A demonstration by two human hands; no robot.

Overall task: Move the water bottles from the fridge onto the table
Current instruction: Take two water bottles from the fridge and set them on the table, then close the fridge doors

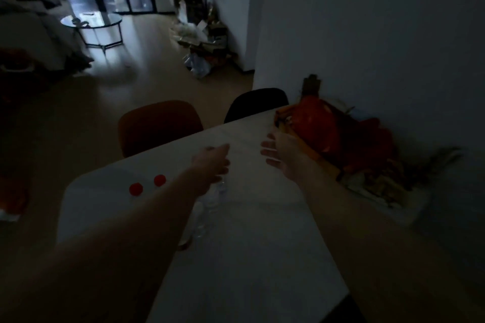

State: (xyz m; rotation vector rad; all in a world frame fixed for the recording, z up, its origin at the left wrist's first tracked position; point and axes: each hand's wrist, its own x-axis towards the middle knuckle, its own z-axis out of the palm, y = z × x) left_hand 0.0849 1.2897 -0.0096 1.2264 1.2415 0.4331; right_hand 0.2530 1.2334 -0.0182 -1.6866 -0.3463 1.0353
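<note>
The room is dim. Clear water bottles stand on the white table [262, 244]. My left hand [212, 161] reaches over them from above, its fingers curled around the top of one water bottle [216, 198] that stands upright under it. A second clear bottle [199, 220] stands just nearer to me, partly hidden by my left forearm. My right hand [278, 152] hovers above the table to the right of the bottles, palm facing left and fingers spread, holding nothing. The fridge is out of view.
Two small red round objects [136, 189] [159, 180] lie on the table's left part. A pile of red and orange bags [322, 126] fills the far right side by the wall. A brown chair [160, 123] and a black chair [257, 102] stand at the far edge.
</note>
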